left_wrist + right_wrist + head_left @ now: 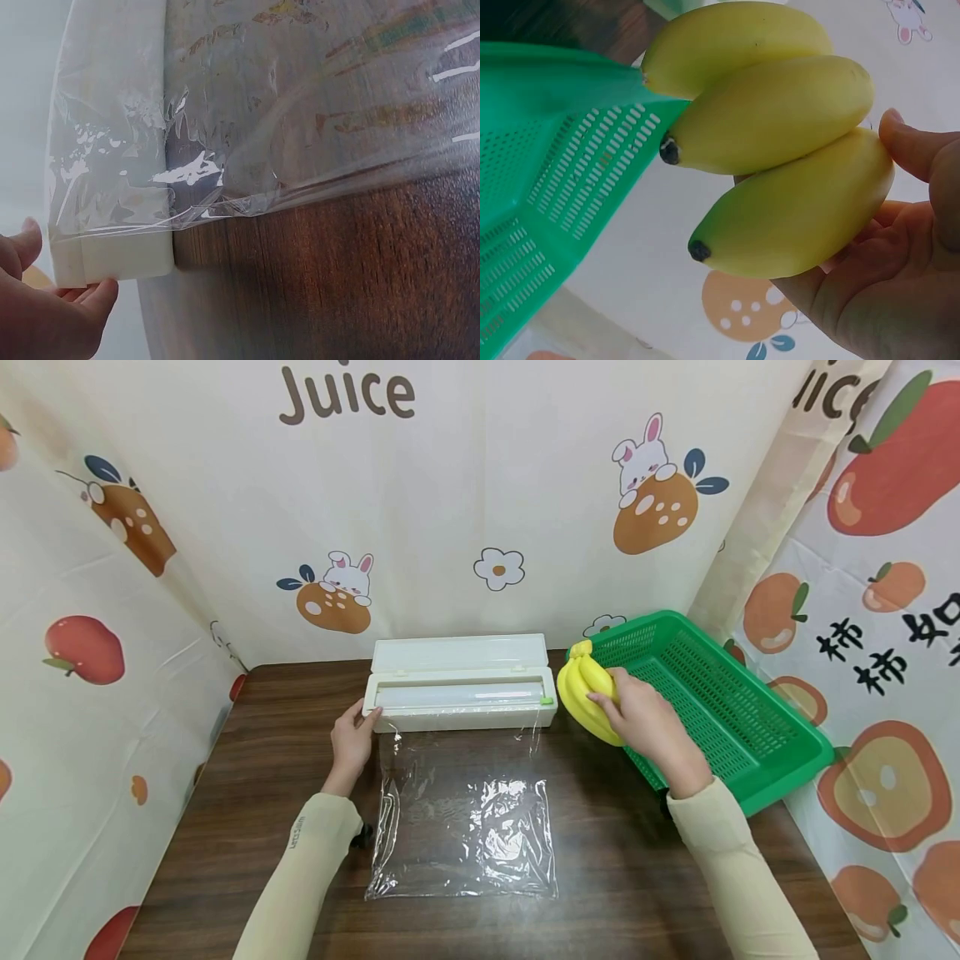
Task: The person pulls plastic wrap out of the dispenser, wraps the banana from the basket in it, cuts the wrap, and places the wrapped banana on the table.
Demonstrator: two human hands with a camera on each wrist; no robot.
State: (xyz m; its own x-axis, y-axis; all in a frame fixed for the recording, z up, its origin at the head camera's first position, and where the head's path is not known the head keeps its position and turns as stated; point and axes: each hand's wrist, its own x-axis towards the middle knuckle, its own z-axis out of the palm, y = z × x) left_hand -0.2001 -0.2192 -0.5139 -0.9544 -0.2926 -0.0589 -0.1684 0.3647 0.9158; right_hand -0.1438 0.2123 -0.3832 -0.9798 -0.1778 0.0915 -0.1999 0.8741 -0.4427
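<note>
A bunch of yellow bananas (587,693) is held up in my right hand (654,723), its fingers round one side and the thumb on the near face. In the right wrist view the bananas' dark tips (699,250) point toward the green basket. My left hand (351,745) grips the left end of a white cling film dispenser (465,722), whose lid (459,653) stands raised. A sheet of clear cling film (450,843) runs from its roll over the front edge and lies on the table. The left wrist view shows the thumb and fingertips (105,292) at the dispenser's corner.
A green slotted basket (813,760) stands at the right, beneath and beside the right forearm. A small green slider (547,700) sits at the dispenser's right end. Printed curtains enclose the dark wooden table (262,827) at the back and sides.
</note>
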